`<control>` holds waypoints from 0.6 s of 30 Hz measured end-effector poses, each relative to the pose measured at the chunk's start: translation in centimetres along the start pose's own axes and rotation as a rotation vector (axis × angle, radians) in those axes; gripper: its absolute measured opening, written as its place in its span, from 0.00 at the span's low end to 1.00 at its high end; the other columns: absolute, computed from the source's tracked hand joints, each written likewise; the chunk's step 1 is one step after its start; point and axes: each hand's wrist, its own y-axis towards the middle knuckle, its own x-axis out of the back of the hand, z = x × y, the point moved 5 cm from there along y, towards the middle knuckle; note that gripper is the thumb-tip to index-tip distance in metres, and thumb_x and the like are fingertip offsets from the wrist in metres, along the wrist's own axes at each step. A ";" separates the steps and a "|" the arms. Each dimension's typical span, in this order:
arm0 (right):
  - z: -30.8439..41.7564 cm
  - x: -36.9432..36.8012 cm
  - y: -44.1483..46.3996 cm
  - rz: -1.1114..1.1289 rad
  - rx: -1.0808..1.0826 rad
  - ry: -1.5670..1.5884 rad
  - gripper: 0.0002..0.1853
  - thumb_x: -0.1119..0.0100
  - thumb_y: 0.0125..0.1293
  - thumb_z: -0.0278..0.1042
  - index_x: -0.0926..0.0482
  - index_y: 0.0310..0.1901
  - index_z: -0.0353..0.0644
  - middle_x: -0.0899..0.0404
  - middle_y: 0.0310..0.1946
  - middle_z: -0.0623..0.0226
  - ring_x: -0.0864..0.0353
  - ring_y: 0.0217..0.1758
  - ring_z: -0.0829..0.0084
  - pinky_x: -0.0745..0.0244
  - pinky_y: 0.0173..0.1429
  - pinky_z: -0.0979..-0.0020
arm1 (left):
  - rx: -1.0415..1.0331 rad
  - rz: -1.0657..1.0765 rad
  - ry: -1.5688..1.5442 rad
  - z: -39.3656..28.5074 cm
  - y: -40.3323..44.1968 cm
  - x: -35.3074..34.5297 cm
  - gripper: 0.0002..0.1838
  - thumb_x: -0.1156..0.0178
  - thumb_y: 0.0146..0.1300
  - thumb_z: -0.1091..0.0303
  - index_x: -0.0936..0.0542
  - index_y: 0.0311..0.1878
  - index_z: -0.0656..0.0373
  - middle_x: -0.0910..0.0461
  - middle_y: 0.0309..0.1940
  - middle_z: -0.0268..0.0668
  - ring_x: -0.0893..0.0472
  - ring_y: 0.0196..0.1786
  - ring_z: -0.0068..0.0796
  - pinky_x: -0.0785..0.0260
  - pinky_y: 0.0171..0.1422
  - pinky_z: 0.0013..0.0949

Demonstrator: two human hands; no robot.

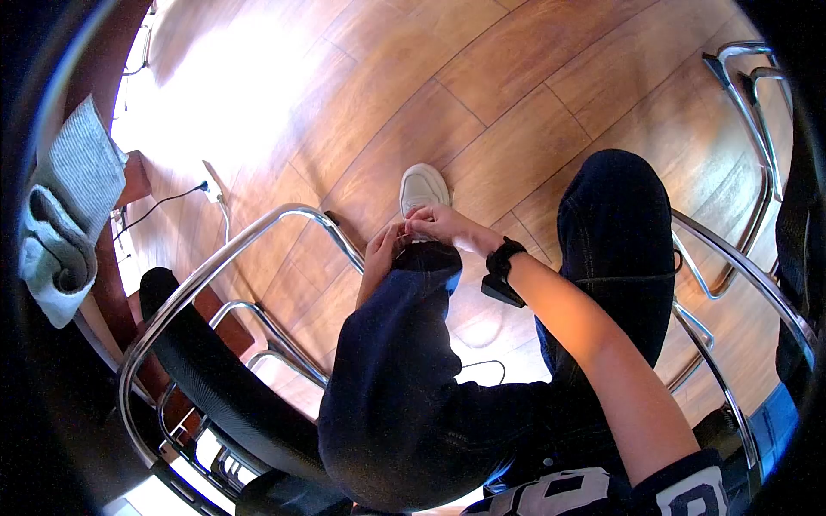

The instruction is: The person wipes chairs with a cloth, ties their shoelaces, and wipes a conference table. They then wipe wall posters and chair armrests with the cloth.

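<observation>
Both of my hands meet at the collar of a pale shoe point(423, 187) on my foot, just beyond the hem of a dark blue trouser leg point(391, 353). My left hand point(381, 252) comes in along the left side of the leg, its fingers pinched together. From the right, my right hand point(437, 225) reaches across with thumb and fingertips closed, touching or nearly touching the left. Whatever lies between the fingertips is too small and covered to make out. The right wrist wears a black watch point(504, 268).
Chrome chair tubing point(228, 249) curves on my left, beside a black padded piece point(211, 370). More metal legs point(757, 129) stand at the right. A grey folded cloth point(73, 206) hangs at far left. A power plug point(206, 187) with cords lies near the wooden floor point(482, 95).
</observation>
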 end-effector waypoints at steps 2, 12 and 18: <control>-1.0 0.0 1.1 -0.004 0.114 -0.094 0.12 0.41 0.61 0.36 0.19 0.36 0.33 0.25 0.44 0.66 0.27 0.49 0.73 0.32 0.50 0.76 | 0.006 0.035 0.226 0.8 0.8 1.6 0.17 0.51 0.69 0.61 0.26 0.52 0.65 0.22 0.43 0.35 0.24 0.46 0.24 0.33 0.53 0.26; 0.4 -1.0 0.4 -0.072 0.088 -0.347 0.07 0.39 0.57 0.29 0.17 0.35 0.38 0.21 0.36 0.59 0.21 0.41 0.68 0.28 0.46 0.71 | -0.078 0.223 0.553 0.5 0.6 0.2 0.18 0.48 0.66 0.66 0.29 0.56 0.64 0.24 0.49 0.35 0.27 0.53 0.28 0.37 0.60 0.31; 0.6 -0.7 0.5 -0.136 0.318 -0.465 0.09 0.41 0.57 0.29 0.19 0.38 0.36 0.21 0.35 0.56 0.20 0.36 0.61 0.27 0.42 0.67 | 0.003 0.114 0.377 1.3 1.2 2.1 0.17 0.52 0.70 0.59 0.23 0.48 0.64 0.23 0.38 0.30 0.27 0.41 0.22 0.36 0.47 0.25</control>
